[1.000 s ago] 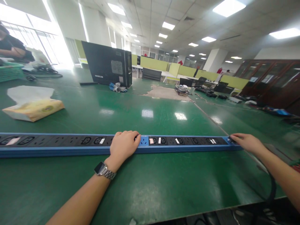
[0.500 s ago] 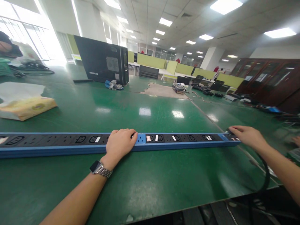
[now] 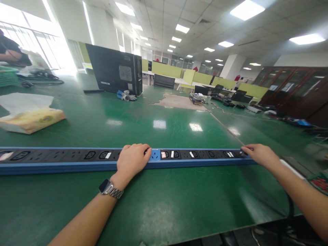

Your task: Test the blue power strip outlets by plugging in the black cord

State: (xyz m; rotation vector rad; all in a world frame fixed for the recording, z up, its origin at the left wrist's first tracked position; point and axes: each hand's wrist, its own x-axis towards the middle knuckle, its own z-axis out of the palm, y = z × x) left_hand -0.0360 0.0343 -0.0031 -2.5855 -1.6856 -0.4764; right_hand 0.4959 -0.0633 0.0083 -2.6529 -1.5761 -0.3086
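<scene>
A long blue power strip (image 3: 71, 160) with black sockets and small white labels lies flat across the green table (image 3: 164, 201), running from the left edge to the right. My left hand (image 3: 133, 160), with a metal watch on the wrist, rests curled over the strip near its middle. My right hand (image 3: 258, 155) lies on the strip's right end, fingers over the end cap. A black cable (image 3: 290, 208) hangs off the table edge under my right forearm.
A yellow tissue pack (image 3: 30, 119) lies at the left. A black computer case (image 3: 115, 70) stands at the back with a blue and white bundle (image 3: 125, 96) beside it. Another person (image 3: 11, 53) sits far left. Desks, chairs and wooden cabinets (image 3: 294, 89) fill the right background.
The strip's right end and my right hand have slid a little to the left. My left hand stays on the strip's middle. The view has shifted slightly.
</scene>
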